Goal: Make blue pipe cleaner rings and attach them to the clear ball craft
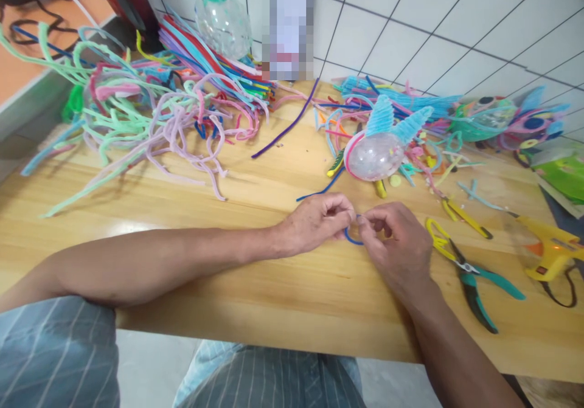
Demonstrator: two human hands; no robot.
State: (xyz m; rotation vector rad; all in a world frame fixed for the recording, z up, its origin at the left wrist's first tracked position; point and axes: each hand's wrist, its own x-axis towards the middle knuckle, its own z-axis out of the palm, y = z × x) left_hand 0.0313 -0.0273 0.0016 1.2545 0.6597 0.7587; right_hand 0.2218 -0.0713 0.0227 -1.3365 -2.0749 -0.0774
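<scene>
Between my two hands a blue pipe cleaner [353, 238] is bent into a small loop over the table's front part. My left hand [317, 221] pinches it from the left, fingers closed. From the right, my right hand [398, 244] pinches the same pipe cleaner, its fingertips almost meeting the left ones. Just beyond stands a clear plastic ball [375, 155] with a pink band and two light-blue fuzzy ears. Another dark blue pipe cleaner [322, 190] lies behind my left hand, one end near the ball.
Pliers with teal handles [474, 271], a yellow cutter [468, 218] and a yellow glue gun [554, 250] lie at the right. Tangled pipe cleaners [150, 116] cover the left back. A clear jar-like ball [223, 28] stands by the tiled wall [401, 25].
</scene>
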